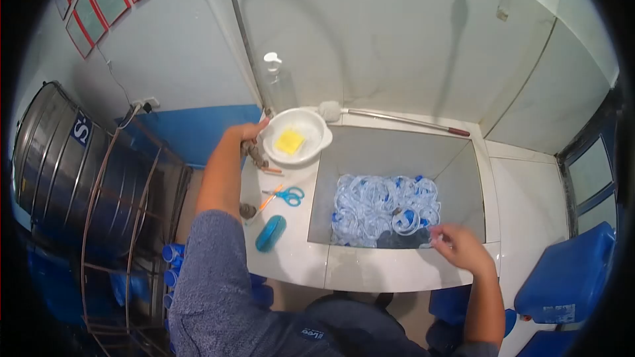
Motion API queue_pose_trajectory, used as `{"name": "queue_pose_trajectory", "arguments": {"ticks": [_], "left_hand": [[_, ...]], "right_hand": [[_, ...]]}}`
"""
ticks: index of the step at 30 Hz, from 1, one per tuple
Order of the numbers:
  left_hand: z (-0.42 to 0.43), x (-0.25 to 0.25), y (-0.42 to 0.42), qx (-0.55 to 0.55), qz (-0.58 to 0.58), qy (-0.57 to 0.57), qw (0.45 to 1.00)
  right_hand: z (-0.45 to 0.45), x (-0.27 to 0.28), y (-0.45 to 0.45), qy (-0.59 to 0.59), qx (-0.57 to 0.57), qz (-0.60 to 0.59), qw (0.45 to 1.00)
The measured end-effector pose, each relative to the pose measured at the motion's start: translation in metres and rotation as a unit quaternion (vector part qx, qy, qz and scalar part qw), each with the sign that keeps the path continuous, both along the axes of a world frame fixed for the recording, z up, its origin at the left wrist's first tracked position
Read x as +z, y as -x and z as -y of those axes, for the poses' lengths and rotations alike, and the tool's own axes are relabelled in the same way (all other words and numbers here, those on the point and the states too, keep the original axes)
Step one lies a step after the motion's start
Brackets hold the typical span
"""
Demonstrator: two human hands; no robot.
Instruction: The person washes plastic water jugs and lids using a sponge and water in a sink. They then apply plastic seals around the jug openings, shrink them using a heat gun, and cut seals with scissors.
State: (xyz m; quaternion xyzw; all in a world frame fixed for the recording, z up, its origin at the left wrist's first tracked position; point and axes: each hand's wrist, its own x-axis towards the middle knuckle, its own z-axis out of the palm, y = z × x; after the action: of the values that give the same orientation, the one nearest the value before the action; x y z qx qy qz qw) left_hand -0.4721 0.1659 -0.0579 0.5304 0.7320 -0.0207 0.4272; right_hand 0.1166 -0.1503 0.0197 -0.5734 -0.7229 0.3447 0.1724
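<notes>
My left hand [250, 132] grips the left edge of a white plastic basin [319, 152] with side handles, at the back left corner of the counter. A yellow sponge [289, 141] lies inside it. My right hand [460, 247] is over the front right edge of a grey sunken sink [456, 178], its fingers curled together. Something small and pale shows at those fingertips, too small to name. Beside this hand, the sink holds a heap of clear plastic loops or tubing with blue parts [364, 201].
Left of the sink lie blue scissors [291, 196] and a teal brush [270, 233]. Behind are a pump bottle [280, 89] and a long-handled white brush [403, 120]. A steel tank [86, 178] stands left, a blue jug [569, 274] right.
</notes>
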Motion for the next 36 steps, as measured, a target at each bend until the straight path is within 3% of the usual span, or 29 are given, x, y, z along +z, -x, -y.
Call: {"name": "queue_pose_trajectory", "arguments": {"ticks": [5,8,9,10,11,13,16,18,20,22,23,24,25,26,27,28,29,31,32,34,36], "left_hand": [[-0.001,-0.009,0.007,0.003,-0.096,-0.143,0.985],[0.023,0.009,-0.012,0.073,-0.045,-0.159,0.984],[0.034,0.012,-0.022,0.028,-0.201,-0.292,0.935],[0.043,0.017,-0.034,-0.018,-0.347,-0.411,0.843],[0.049,0.028,-0.054,-0.021,-0.348,-0.410,0.843],[0.063,0.039,-0.107,-0.142,-0.143,-0.532,0.822],[0.078,0.016,-0.196,-0.208,0.140,-0.358,0.899],[0.071,-0.034,-0.249,-0.261,0.181,-0.325,0.891],[0.068,-0.049,-0.301,-0.282,0.194,-0.276,0.898],[0.066,-0.059,-0.338,-0.139,0.301,-0.170,0.928],[0.062,-0.064,-0.348,-0.137,0.304,-0.159,0.929],[0.056,-0.068,-0.355,-0.058,0.364,-0.113,0.923],[0.051,-0.073,-0.359,0.022,0.417,-0.068,0.906],[0.047,-0.077,-0.361,0.025,0.416,-0.059,0.907],[0.043,-0.080,-0.363,0.101,0.483,-0.050,0.869],[0.041,-0.083,-0.363,0.176,0.543,-0.041,0.820],[0.045,-0.074,-0.364,0.181,0.539,-0.032,0.822],[0.048,-0.056,-0.366,0.127,0.423,-0.002,0.897],[0.044,-0.050,-0.362,0.128,0.421,0.005,0.898],[0.034,-0.038,-0.352,-0.002,0.475,0.013,0.880],[0.032,-0.015,-0.348,0.046,0.481,-0.034,0.875]], "right_hand": [[-0.107,0.021,0.045,-0.113,0.071,0.007,0.991],[-0.171,0.013,0.073,-0.117,0.091,0.024,0.989],[-0.190,0.013,0.081,-0.131,0.101,0.034,0.986],[-0.208,0.007,0.087,-0.147,0.105,0.032,0.983],[-0.224,0.004,0.090,-0.161,0.108,0.030,0.981],[-0.251,0.008,0.095,-0.039,0.067,-0.049,0.996],[-0.275,0.012,0.102,0.067,0.011,-0.119,0.991],[-0.281,0.000,0.104,0.110,0.008,-0.122,0.986],[-0.283,0.008,0.107,0.130,0.075,-0.077,0.986],[-0.299,0.001,0.104,0.104,0.067,-0.071,0.990],[-0.301,-0.001,0.105,0.068,0.063,-0.068,0.993],[-0.299,-0.006,0.105,0.080,0.062,-0.068,0.993],[-0.293,-0.002,0.106,0.042,0.095,-0.013,0.994],[-0.290,-0.001,0.106,0.002,0.129,0.041,0.991],[-0.287,-0.001,0.108,0.011,0.128,0.037,0.991],[-0.288,-0.003,0.109,-0.055,0.104,0.075,0.990],[-0.287,-0.005,0.110,-0.120,0.081,0.113,0.983],[-0.287,-0.010,0.110,-0.100,0.092,0.136,0.981],[-0.286,-0.009,0.110,-0.094,0.101,0.162,0.977],[-0.282,0.000,0.109,-0.106,0.081,0.178,0.975],[-0.284,-0.002,0.111,-0.124,0.064,0.195,0.971]]}}
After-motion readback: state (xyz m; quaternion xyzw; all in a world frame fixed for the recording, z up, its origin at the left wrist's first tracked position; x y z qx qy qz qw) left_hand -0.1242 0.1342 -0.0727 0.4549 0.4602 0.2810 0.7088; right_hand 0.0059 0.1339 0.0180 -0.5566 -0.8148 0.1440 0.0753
